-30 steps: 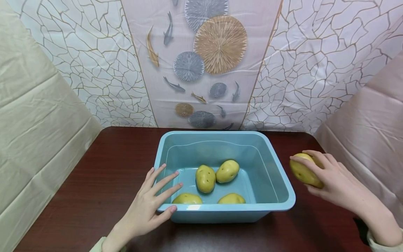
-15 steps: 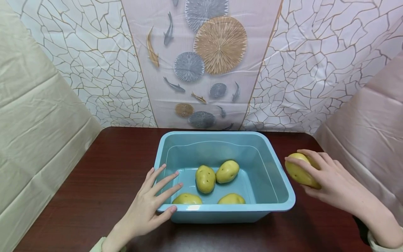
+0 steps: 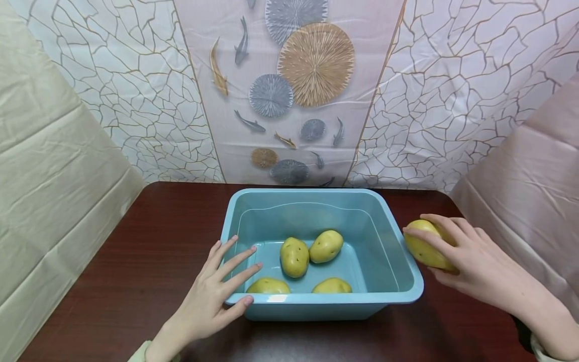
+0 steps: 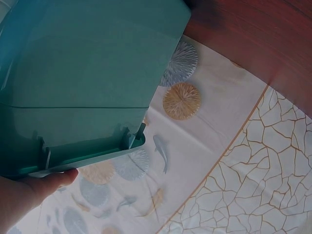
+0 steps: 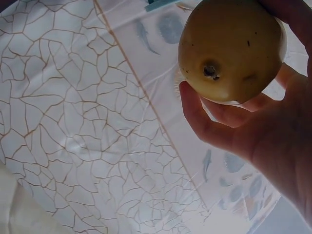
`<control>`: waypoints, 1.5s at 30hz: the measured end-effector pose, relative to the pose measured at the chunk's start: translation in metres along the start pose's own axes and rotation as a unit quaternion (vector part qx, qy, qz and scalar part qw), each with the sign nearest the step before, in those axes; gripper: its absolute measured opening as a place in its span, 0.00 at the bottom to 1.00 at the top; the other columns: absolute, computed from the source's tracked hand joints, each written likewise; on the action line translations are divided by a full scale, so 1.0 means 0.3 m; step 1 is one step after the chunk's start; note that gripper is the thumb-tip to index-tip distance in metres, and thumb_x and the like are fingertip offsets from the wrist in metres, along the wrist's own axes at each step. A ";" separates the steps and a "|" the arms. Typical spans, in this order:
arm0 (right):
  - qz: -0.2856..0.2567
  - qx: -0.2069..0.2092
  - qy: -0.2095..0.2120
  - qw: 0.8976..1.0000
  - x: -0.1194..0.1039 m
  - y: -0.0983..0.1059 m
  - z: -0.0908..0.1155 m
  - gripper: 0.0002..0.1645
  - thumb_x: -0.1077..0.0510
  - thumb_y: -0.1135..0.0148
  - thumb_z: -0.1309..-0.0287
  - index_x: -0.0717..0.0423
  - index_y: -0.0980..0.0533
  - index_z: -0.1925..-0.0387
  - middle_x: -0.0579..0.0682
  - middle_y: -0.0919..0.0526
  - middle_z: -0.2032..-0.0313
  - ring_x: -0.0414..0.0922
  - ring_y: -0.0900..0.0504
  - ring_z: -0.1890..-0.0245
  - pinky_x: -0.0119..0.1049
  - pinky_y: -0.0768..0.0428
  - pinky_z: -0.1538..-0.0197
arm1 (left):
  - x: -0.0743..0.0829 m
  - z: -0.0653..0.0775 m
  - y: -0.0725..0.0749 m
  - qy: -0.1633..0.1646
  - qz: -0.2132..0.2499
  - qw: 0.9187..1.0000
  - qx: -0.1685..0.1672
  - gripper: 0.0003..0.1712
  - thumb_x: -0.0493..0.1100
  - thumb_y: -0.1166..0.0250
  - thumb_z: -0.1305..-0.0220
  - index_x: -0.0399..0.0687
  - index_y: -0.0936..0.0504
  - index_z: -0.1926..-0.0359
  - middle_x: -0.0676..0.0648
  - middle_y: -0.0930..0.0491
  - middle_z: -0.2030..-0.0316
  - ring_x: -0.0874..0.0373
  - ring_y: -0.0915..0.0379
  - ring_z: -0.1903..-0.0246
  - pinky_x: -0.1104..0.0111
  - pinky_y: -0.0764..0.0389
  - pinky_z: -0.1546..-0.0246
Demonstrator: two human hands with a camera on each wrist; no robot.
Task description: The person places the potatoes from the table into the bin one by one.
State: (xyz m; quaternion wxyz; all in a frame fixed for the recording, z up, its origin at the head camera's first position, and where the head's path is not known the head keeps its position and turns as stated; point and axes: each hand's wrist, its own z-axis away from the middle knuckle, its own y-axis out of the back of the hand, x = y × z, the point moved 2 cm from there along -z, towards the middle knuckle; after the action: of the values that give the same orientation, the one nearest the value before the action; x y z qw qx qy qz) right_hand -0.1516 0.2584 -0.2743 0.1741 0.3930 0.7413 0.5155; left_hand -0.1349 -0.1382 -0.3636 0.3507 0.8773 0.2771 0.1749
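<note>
A light-blue plastic basin stands on the dark wooden table. Several yellow potatoes lie in it, two of them touching near the middle, a rounder one and its neighbour. The near wall partly hides two more. My left hand rests on the near left corner of the rim with its fingers spread over the inside; the left wrist view has the thumb along the rim. Beside the basin's right rim, my right hand grips another potato, dark-spotted in the right wrist view, between fingers and thumb.
The dark red-brown table extends to both sides of the basin. Behind it hangs a patterned cloth with fish and round motifs. Pale cloth side panels, the left one and the right one, flank the table.
My right hand has moved a little to the left with the potato, closer to the basin's right rim. The left hand, basin and potatoes inside have stayed in place.
</note>
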 end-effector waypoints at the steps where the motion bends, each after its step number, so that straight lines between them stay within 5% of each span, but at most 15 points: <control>1: 0.001 0.003 0.001 1.000 -0.005 0.002 -0.003 0.32 0.32 0.54 0.49 0.41 0.32 0.45 0.49 0.32 0.48 0.45 0.34 0.54 0.39 0.35 0.67 | 0.000 0.000 0.000 0.000 0.000 1.000 0.000 0.24 0.57 0.56 0.36 0.53 0.26 0.45 0.47 0.32 0.42 0.43 0.51 0.35 0.55 0.62 0.33; 4: 0.003 0.013 0.005 1.000 -0.015 0.005 -0.009 0.39 0.30 0.77 0.46 0.41 0.31 0.46 0.48 0.32 0.48 0.43 0.35 0.53 0.39 0.35 0.67 | 0.000 0.001 0.000 -0.001 0.001 1.000 0.001 0.24 0.57 0.54 0.36 0.53 0.26 0.45 0.46 0.31 0.42 0.43 0.51 0.35 0.54 0.60 0.34; 20: 0.013 0.018 0.041 0.999 -0.039 0.017 -0.044 0.38 0.32 0.77 0.44 0.42 0.31 0.45 0.50 0.30 0.49 0.45 0.33 0.56 0.39 0.34 0.69 | 0.002 -0.001 -0.001 -0.004 -0.004 1.000 0.007 0.25 0.58 0.56 0.36 0.54 0.26 0.46 0.46 0.31 0.42 0.43 0.51 0.35 0.56 0.63 0.33; 22: 0.009 0.012 0.044 0.999 -0.037 0.017 -0.047 0.36 0.32 0.75 0.44 0.41 0.31 0.45 0.50 0.30 0.49 0.45 0.33 0.56 0.39 0.33 0.69 | 0.002 -0.001 -0.002 -0.003 -0.005 1.000 0.006 0.25 0.58 0.57 0.36 0.54 0.26 0.46 0.47 0.32 0.41 0.43 0.51 0.35 0.55 0.62 0.33; 24: 0.007 0.005 0.049 0.999 -0.035 0.018 -0.050 0.31 0.33 0.58 0.46 0.41 0.32 0.44 0.50 0.31 0.48 0.45 0.33 0.55 0.39 0.33 0.68 | 0.001 -0.001 -0.003 -0.001 -0.006 1.000 0.006 0.25 0.58 0.57 0.36 0.54 0.26 0.46 0.47 0.32 0.41 0.43 0.50 0.35 0.56 0.62 0.33; 27: 0.012 -0.004 0.060 0.998 -0.035 0.020 -0.055 0.38 0.45 0.36 0.63 0.41 0.32 0.44 0.51 0.31 0.48 0.46 0.33 0.55 0.39 0.33 0.67 | 0.002 -0.001 -0.003 -0.001 -0.005 1.000 0.006 0.25 0.58 0.56 0.36 0.54 0.26 0.45 0.48 0.32 0.41 0.43 0.50 0.35 0.56 0.62 0.33; 29: 0.019 -0.007 0.066 0.998 -0.036 0.021 -0.060 0.46 0.53 0.29 0.76 0.42 0.32 0.44 0.51 0.31 0.47 0.46 0.33 0.55 0.39 0.34 0.67 | 0.001 0.000 -0.003 -0.001 -0.005 1.000 0.006 0.24 0.57 0.56 0.36 0.54 0.26 0.45 0.48 0.32 0.41 0.43 0.50 0.35 0.56 0.62 0.33; 35: 0.024 -0.008 0.075 0.997 -0.039 0.020 -0.075 0.40 0.42 0.32 0.64 0.42 0.32 0.44 0.51 0.31 0.47 0.46 0.33 0.54 0.39 0.33 0.67 | 0.000 0.001 -0.003 -0.003 -0.001 1.000 0.006 0.23 0.56 0.53 0.37 0.54 0.26 0.45 0.47 0.32 0.42 0.43 0.51 0.35 0.55 0.61 0.33; 41: 0.033 -0.012 0.080 0.996 -0.041 0.018 -0.100 0.51 0.55 0.24 0.83 0.42 0.32 0.45 0.51 0.31 0.48 0.46 0.33 0.55 0.38 0.32 0.67 | 0.002 -0.001 -0.001 -0.001 0.000 1.000 0.002 0.24 0.56 0.53 0.37 0.54 0.27 0.45 0.47 0.32 0.41 0.43 0.51 0.35 0.55 0.62 0.33; 45: 0.032 -0.014 0.084 0.996 -0.038 0.017 -0.119 0.49 0.56 0.24 0.82 0.42 0.31 0.46 0.51 0.31 0.49 0.46 0.33 0.55 0.39 0.32 0.67 | 0.001 -0.001 0.000 -0.003 -0.001 1.000 0.002 0.24 0.57 0.56 0.36 0.54 0.26 0.45 0.47 0.32 0.41 0.43 0.51 0.35 0.56 0.63 0.33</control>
State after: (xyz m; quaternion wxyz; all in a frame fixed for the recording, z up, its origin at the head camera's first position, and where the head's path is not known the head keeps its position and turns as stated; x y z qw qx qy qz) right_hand -0.1662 0.2282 -0.2568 0.0999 0.3695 0.7330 0.5623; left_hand -0.1347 -0.1378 -0.3633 0.3498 0.8783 0.2774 0.1709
